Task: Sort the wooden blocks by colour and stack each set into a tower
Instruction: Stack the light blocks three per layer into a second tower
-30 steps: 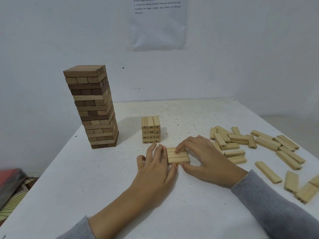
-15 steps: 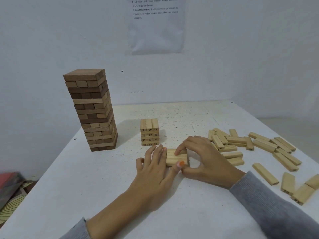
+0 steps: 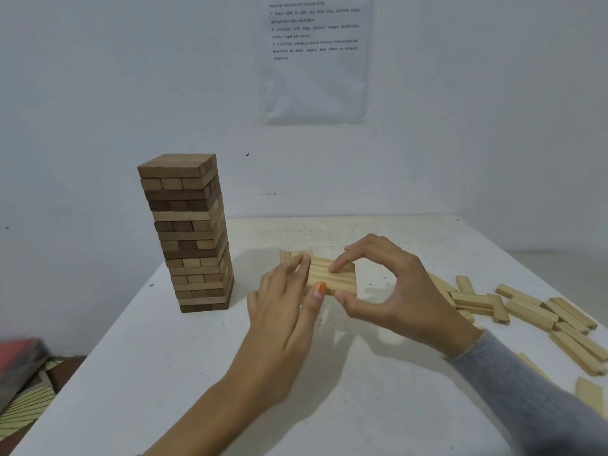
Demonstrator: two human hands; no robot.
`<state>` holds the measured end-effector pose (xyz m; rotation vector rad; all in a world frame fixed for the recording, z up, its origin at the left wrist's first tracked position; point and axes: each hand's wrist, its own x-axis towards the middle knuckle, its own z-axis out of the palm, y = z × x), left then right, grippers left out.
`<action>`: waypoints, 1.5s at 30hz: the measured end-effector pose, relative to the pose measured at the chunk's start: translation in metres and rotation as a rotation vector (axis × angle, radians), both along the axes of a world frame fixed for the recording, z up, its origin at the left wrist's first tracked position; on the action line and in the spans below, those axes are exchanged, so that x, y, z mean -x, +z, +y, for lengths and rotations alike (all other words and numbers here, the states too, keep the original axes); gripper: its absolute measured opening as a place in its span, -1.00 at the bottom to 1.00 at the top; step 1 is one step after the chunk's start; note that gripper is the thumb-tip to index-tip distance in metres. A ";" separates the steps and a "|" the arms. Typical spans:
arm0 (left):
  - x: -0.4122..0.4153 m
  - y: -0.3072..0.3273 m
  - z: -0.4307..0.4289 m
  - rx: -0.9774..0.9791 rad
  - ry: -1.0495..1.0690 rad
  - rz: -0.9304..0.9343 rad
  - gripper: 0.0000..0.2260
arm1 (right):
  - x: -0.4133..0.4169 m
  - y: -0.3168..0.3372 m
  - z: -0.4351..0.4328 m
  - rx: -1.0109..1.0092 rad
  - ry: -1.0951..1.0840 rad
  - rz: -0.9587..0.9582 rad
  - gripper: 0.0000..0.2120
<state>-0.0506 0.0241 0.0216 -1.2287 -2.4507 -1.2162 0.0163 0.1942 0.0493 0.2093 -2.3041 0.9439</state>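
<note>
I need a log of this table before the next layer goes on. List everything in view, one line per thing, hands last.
brown tower: one, mixed light and dark brown blocks, table's left rear.
pale tower: one, pale wood, short, mid-table, mostly hidden behind the held row.
held row: one flat row, apparently three pale blocks, between both hands.
loose blocks: many, pale, scattered on the table's right side.
table: one, white.
paper sheet: one, printed, on the wall.
red object: one, blurred, lower left beside the table.
left hand: holds the row's left end.
right hand: pinches the row's right part; grey sleeve.
</note>
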 end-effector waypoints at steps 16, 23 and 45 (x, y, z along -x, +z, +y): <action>0.070 -0.001 -0.001 -0.124 -0.022 -0.302 -0.70 | 0.085 -0.007 0.009 -0.023 0.023 -0.116 -0.76; 0.074 -0.009 0.000 -0.020 0.026 -0.245 -0.59 | 0.089 -0.015 0.014 -0.038 -0.006 -0.131 -0.73; 0.053 0.006 0.002 -0.232 0.051 -0.569 -0.41 | 0.065 -0.017 0.001 0.536 -0.028 -0.283 -0.69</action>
